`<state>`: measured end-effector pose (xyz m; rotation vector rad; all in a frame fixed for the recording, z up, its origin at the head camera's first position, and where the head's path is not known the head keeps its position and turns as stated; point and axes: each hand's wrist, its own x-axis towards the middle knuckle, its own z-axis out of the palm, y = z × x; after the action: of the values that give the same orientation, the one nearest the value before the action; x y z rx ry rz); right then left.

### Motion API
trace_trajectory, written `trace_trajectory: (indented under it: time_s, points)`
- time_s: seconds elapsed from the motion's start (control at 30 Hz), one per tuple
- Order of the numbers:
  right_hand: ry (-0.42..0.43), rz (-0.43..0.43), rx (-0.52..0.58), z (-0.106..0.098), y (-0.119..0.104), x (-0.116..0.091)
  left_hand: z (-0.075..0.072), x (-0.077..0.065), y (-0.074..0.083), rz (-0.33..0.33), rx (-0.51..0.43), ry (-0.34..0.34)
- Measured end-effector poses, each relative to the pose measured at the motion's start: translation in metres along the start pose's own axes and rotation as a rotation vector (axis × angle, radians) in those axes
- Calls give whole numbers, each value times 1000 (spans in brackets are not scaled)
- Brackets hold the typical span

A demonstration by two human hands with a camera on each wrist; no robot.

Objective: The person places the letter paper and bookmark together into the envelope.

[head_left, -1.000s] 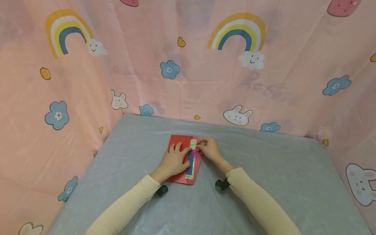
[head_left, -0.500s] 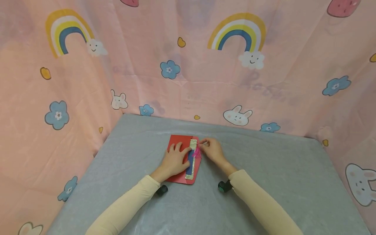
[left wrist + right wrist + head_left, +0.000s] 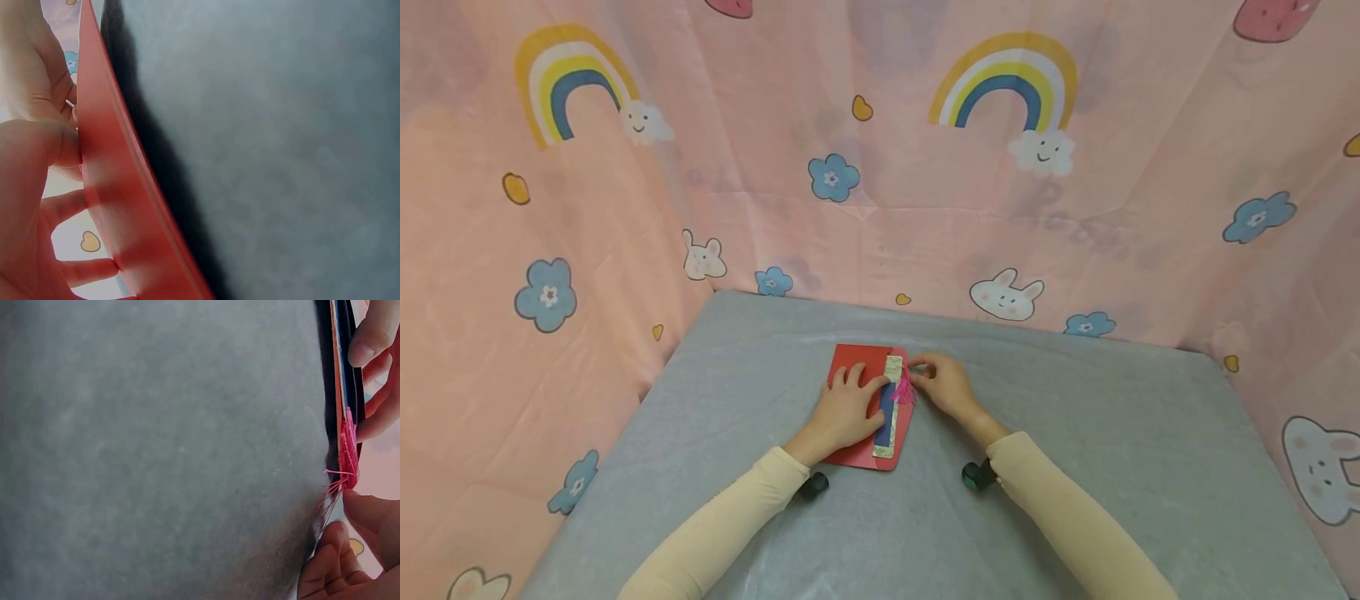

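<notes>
A red card-like folder [image 3: 854,358], perhaps an envelope, lies on the grey table. Along its lighter right-hand strip is a blue bookmark [image 3: 886,417] with gold ends and a pink tassel [image 3: 904,388] at its upper part. My left hand [image 3: 844,408] rests spread on the folder, thumb and forefinger over the bookmark's edge. My right hand [image 3: 946,385] is at the folder's right edge, thumb and forefinger right at the tassel. In the right wrist view, the thumb tip [image 3: 351,499] meets the tassel's end, the forefinger a little apart from it. Loose strands [image 3: 331,494] stick out sideways.
A grey cloth [image 3: 1075,467] covers the table. Behind and at both sides hangs a pink curtain [image 3: 902,233] printed with rainbows, flowers and rabbits. Dark wrist cameras [image 3: 977,476] sit under both forearms, close over the table.
My right hand has drawn back slightly to the right. The pink tassel, partly under its fingers before, now hangs down over the strip. My left hand and the folder stay put.
</notes>
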<state>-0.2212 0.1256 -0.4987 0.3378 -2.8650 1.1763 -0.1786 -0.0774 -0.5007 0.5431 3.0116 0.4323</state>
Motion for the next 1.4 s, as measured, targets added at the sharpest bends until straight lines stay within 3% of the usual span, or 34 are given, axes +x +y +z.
trace_trajectory:
  time_s: [0.7, 1.2, 1.4]
  points:
    - [-101, -30, -39, 2, 3, -2, -1, -1, 1, 9, 24, 7]
    - [-72, -18, -91, 0, 3, 7, -1, -1, 1, -4, 5, 0]
    - [-101, -61, -107, -2, 4, 9, 0, 0, 0, -1, 11, 2]
